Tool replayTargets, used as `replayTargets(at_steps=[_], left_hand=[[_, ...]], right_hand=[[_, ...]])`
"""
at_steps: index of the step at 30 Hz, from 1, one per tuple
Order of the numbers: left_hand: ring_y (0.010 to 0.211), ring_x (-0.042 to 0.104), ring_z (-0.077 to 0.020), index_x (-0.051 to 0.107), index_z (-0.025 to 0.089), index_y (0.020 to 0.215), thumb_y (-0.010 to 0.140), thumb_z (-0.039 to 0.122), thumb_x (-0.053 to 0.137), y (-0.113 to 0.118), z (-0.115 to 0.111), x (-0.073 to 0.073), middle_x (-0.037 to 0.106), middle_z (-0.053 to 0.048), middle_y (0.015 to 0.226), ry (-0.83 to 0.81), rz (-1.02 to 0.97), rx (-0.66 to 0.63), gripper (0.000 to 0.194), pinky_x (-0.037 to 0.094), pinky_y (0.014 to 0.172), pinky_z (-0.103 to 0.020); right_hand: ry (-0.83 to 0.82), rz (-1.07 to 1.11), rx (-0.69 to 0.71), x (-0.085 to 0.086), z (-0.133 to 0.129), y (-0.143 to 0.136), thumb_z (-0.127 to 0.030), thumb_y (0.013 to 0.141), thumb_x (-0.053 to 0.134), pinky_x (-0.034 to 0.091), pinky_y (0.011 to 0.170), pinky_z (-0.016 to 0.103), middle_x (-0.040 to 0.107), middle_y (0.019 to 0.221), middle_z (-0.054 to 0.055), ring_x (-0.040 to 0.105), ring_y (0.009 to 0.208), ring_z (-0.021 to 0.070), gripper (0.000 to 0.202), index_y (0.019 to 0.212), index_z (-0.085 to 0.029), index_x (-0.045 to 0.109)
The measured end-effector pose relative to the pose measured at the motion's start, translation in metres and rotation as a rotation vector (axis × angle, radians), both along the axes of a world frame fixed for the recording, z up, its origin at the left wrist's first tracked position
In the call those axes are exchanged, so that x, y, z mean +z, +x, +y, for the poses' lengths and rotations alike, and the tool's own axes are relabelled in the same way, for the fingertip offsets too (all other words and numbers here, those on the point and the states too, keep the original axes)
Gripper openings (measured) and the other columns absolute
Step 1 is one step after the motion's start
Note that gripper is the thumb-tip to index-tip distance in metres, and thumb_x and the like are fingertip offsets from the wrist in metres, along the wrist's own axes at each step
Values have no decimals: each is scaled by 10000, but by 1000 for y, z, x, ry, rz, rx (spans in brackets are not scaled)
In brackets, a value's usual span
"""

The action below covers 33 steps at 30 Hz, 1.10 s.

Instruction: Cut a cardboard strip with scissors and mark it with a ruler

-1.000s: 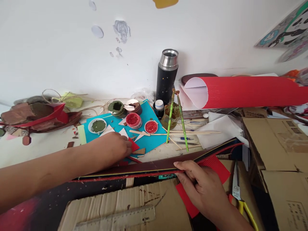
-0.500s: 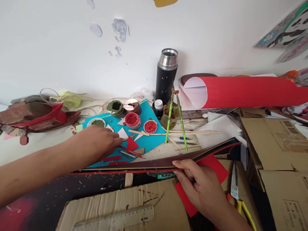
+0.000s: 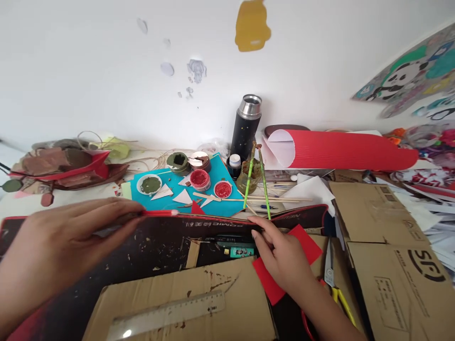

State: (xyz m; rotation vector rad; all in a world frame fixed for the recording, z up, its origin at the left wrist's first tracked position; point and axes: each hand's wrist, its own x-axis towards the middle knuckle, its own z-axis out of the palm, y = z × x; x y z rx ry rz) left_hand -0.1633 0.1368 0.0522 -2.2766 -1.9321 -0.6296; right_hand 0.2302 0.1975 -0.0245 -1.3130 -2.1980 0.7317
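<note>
Now, thin red strip [image 3: 159,213]: juts from my left hand [image 3: 76,232] at the far edge of the dark mat [image 3: 142,258]; pale tip.
Left hand: fingers nearly together, strip pinched at their ends.
Right hand [image 3: 280,255]: thumb and forefinger slightly parted at the mat's red-trimmed edge; cannot tell if they grip it.
Red card [image 3: 306,244]: beneath that hand, showing on both sides.
Blue sheet [image 3: 218,170]: beyond the mat; open paint pots [image 3: 199,179] and white paper triangles [image 3: 182,197] on it.
Cardboard [image 3: 245,298]: nearest me, clear ruler [image 3: 170,311] on top.
Scissors [image 3: 329,272]: just right of the card, handles toward me.
</note>
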Motion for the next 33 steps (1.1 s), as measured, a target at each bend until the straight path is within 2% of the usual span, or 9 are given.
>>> replayTargets(at_steps=[3,7,13,16,19,21,24,29,33], left_hand=[[784,802,-144,802,328,1058,1063,450,630,21,-10,0,852,89,1003,9,-57,-90,211,589,767,-249],[655,760,-107,793,295,943,1036,431,649,37,-22,-10,826,83,871,-111,-217,-107,219,553,636,-188],[683,741,-159,804,285,940,967,581,644,51,-41,-34,824,21,881,-400,-433,38,338,541,628,-226],[741,725,-188,806,278,934,936,618,619,59,-42,-36,813,5,902,-516,-477,88,388,528,681,-263],[732,653,-192,782,250,887,902,655,620,69,-39,-31,754,7,820,-655,-563,115,436,481,678,-278],[697,587,-179,767,234,880,873,666,639,76,-36,-26,698,18,765,-738,-638,116,450,443,654,-277],[684,525,-165,752,218,887,822,658,692,87,-35,-22,643,29,742,-807,-757,85,449,412,647,-273],[594,408,-133,709,224,899,835,601,736,101,-42,-28,503,67,655,-873,-950,-17,383,332,572,-259],[577,473,-145,680,227,877,815,608,733,108,-46,-35,534,60,648,-865,-983,-47,389,428,566,-271]], right_hand=[[-37,-51,2,0,3,-2,-287,1096,478,355,495,291,559,542,-59,517,448,189,483,1520,-167,676],[-35,-60,2,-1,4,-4,-291,1091,472,344,525,295,540,549,-60,517,476,194,525,1575,-169,634],[19,128,-28,-2,-3,-5,-346,1111,493,307,511,285,464,558,-73,471,485,154,436,1428,-171,736],[61,221,-33,0,-7,-7,-352,1104,528,317,516,287,464,549,-72,461,486,147,374,1303,-179,793],[43,259,-17,7,-12,-10,-360,1089,558,362,548,287,603,611,-31,524,531,149,326,1177,-193,823],[-26,242,37,14,-17,-13,-376,1075,579,389,576,284,653,658,-15,563,574,157,310,1158,-203,823],[-190,197,131,27,-27,-19,-418,1057,611,398,587,274,615,656,-35,569,604,162,348,1269,-209,790],[-518,291,206,41,-47,-34,-495,1058,619,437,573,255,591,686,-56,612,606,157,461,1405,-202,695],[-613,408,197,38,-53,-56,-550,1046,632,389,495,233,581,634,-60,536,518,133,393,1206,-203,726]])
